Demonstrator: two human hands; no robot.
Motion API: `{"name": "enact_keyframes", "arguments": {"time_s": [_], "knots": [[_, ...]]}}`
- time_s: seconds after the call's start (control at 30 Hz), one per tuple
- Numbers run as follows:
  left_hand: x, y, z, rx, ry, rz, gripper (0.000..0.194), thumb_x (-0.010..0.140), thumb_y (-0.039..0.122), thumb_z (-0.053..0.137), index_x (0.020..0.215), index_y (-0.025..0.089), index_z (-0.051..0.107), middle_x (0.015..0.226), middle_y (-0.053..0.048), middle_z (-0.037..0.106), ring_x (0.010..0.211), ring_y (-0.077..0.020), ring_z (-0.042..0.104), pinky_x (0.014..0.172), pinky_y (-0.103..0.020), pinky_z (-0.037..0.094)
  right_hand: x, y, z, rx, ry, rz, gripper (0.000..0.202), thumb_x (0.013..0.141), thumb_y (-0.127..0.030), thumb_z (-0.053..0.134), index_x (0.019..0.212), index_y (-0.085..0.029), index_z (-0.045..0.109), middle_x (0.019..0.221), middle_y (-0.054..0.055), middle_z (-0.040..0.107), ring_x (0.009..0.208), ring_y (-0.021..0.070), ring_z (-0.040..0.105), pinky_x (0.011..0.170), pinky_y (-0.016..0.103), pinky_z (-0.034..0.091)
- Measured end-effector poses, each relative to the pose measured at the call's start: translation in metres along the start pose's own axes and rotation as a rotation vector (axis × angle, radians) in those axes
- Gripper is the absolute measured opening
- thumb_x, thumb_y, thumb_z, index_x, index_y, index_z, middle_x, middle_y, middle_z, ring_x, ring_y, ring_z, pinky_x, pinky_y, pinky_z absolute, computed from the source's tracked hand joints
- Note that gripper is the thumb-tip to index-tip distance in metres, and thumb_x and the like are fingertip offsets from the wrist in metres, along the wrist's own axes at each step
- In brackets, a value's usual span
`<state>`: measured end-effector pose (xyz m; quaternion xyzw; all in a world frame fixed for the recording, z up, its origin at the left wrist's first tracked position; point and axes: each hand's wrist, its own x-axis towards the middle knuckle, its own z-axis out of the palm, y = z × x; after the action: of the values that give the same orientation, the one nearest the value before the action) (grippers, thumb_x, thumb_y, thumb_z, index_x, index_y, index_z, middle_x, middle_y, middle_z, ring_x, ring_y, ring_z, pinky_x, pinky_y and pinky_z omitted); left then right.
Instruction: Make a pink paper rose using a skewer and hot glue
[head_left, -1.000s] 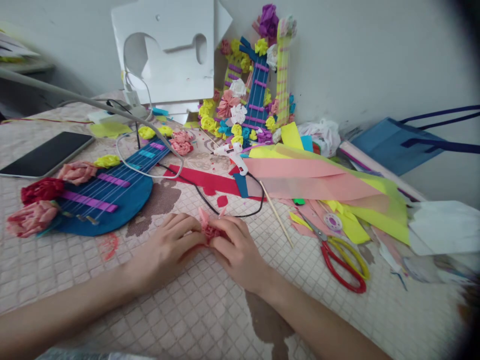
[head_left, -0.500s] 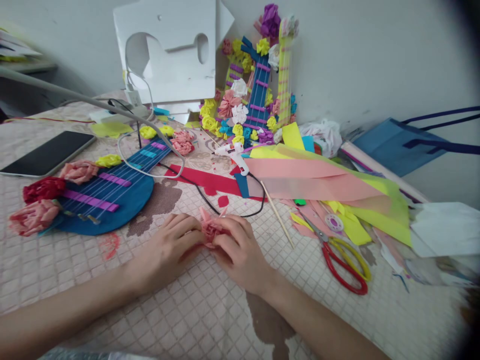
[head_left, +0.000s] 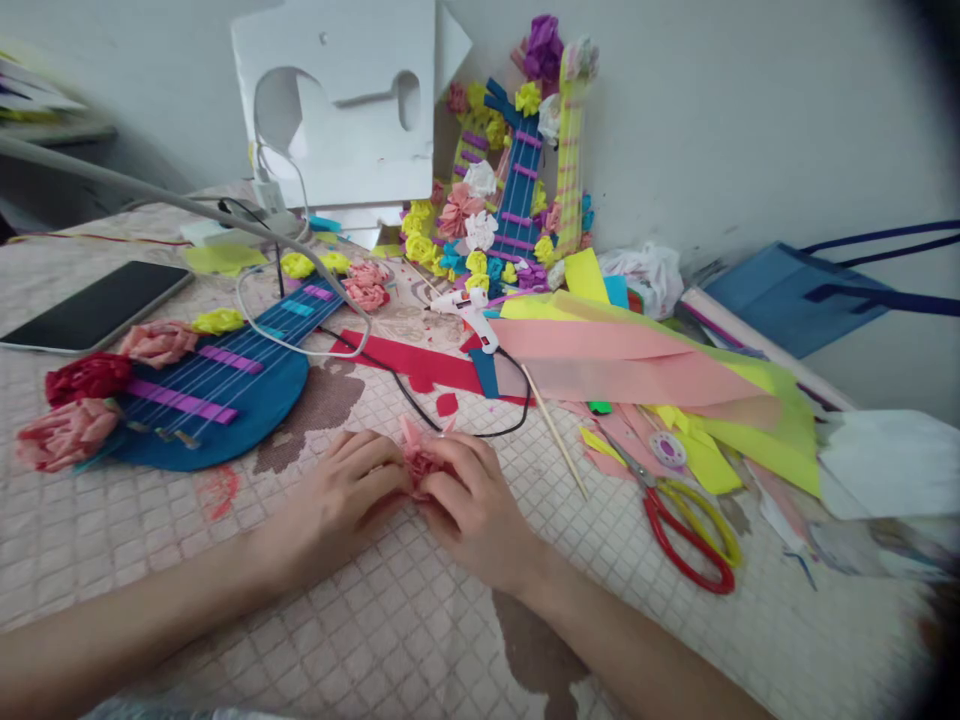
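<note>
Pink paper flower is sitting between both hands, low over the bench; whether it is touching is hidden. The left hand's fingers are pinching its left side, the right hand's its right. It is looking light, soft and easily crushed, so a gentle hold on the lower folds is probably sparing the pointed tips. A black cord is curving just beyond; a stick and scissors are lying rightward, a blue guitar leftward; room is opening between the forearms.
</note>
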<state>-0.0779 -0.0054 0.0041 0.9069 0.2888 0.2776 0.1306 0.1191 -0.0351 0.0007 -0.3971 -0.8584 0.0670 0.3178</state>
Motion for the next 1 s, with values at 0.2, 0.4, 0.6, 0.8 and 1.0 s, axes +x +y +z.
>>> {"name": "enact_keyframes", "arguments": {"time_s": [0.2, 0.4, 0.6, 0.8, 1.0], "knots": [[0.0, 0.0006, -0.0013, -0.02, -0.016, -0.031, 0.011, 0.09, 0.014, 0.05, 0.09, 0.019, 0.06, 0.091, -0.003, 0.059, 0.087, -0.0179, 0.051, 0.078, -0.033, 0.04, -0.0004, -0.0003, -0.0006, 0.013, 0.021, -0.003, 0.01, 0.086, -0.013, 0.051, 0.091, -0.019, 0.057, 0.12, 0.009, 0.054, 0.119, 0.0222, 0.042, 0.1, 0.043, 0.041], [-0.0011, -0.002, 0.0002, -0.053, -0.01, -0.039, 0.011, 0.09, 0.015, 0.05, 0.09, 0.019, 0.06, 0.09, -0.003, 0.058, 0.087, -0.0176, 0.051, 0.077, -0.033, 0.04, -0.0005, -0.0029, -0.0032, -0.005, 0.035, 0.022, 0.006, 0.086, -0.015, 0.053, 0.089, -0.019, 0.057, 0.121, 0.009, 0.054, 0.119, 0.0233, 0.042, 0.1, 0.044, 0.041], [-0.0003, -0.0007, -0.0007, 0.0, -0.007, -0.018, 0.011, 0.09, 0.014, 0.05, 0.092, 0.019, 0.06, 0.093, -0.003, 0.058, 0.089, -0.0179, 0.051, 0.08, -0.034, 0.039, -0.0016, -0.0019, -0.0023, -0.002, -0.001, 0.003, 0.011, 0.087, -0.012, 0.05, 0.088, -0.019, 0.058, 0.121, 0.009, 0.055, 0.12, 0.0228, 0.042, 0.1, 0.045, 0.042], [-0.0006, 0.0005, -0.0001, -0.007, -0.007, -0.007, 0.011, 0.089, 0.013, 0.051, 0.089, 0.019, 0.06, 0.09, -0.002, 0.058, 0.088, -0.0175, 0.052, 0.08, -0.035, 0.038, -0.0007, -0.003, -0.004, 0.027, 0.011, 0.017, 0.007, 0.086, -0.017, 0.053, 0.091, -0.019, 0.057, 0.12, 0.009, 0.055, 0.118, 0.023, 0.042, 0.101, 0.044, 0.04], [0.0, 0.0007, 0.0013, -0.025, -0.003, -0.021, 0.011, 0.089, 0.013, 0.051, 0.086, 0.019, 0.06, 0.089, -0.002, 0.058, 0.087, -0.0172, 0.052, 0.079, -0.034, 0.038, -0.0003, -0.0031, -0.0008, 0.012, 0.001, 0.02, 0.008, 0.085, -0.017, 0.054, 0.091, -0.019, 0.058, 0.12, 0.009, 0.054, 0.119, 0.0236, 0.042, 0.102, 0.042, 0.039]]}}
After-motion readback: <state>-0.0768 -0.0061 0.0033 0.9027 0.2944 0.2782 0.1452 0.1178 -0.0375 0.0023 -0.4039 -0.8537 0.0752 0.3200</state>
